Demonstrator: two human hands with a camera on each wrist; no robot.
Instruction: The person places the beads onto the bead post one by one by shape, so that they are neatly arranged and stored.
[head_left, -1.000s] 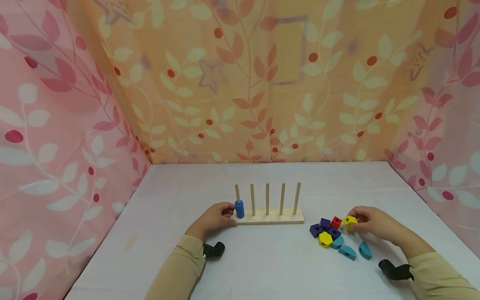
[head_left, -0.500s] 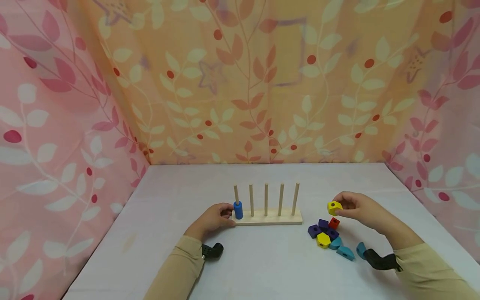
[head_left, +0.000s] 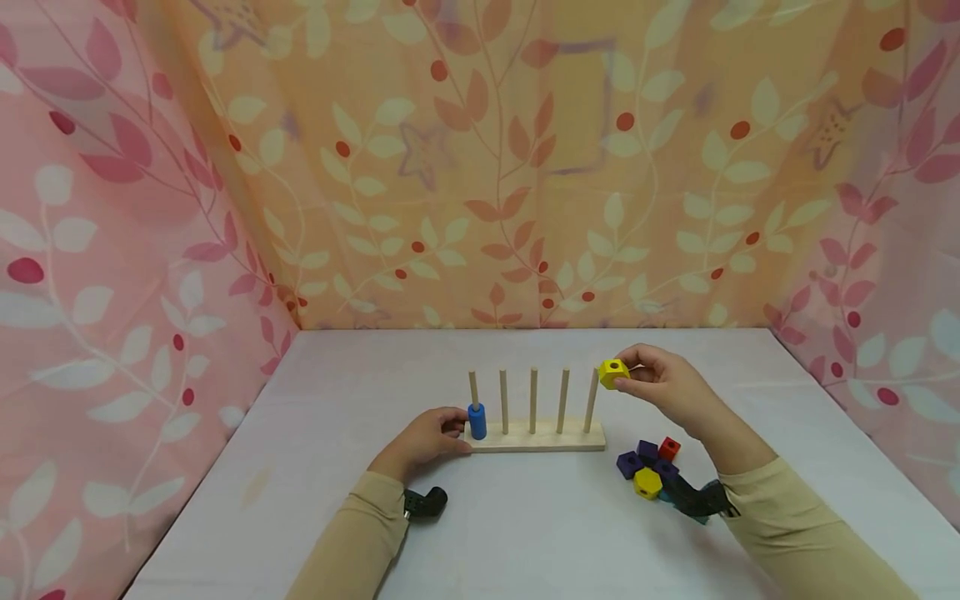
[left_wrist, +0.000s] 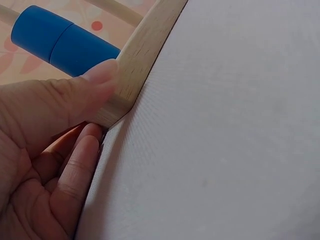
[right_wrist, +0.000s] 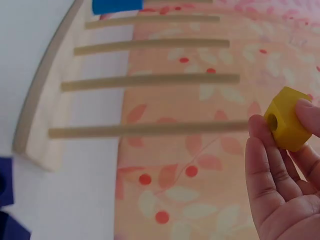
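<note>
- We saw the right hand [head_left: 667, 387] pinch a yellow block [head_left: 613, 373] just beside the top of the rightmost peg [head_left: 592, 401], at 3 o'clock from it.
- The left hand [head_left: 427, 437] gripped the peg board [head_left: 536, 437] at its 9 o'clock end, thumb on top.
- Blue cylinders [head_left: 477, 421] sat on the leftmost peg.
- The right wrist hid part of the loose blocks [head_left: 647, 464] on the desk [head_left: 525, 525].
</note>
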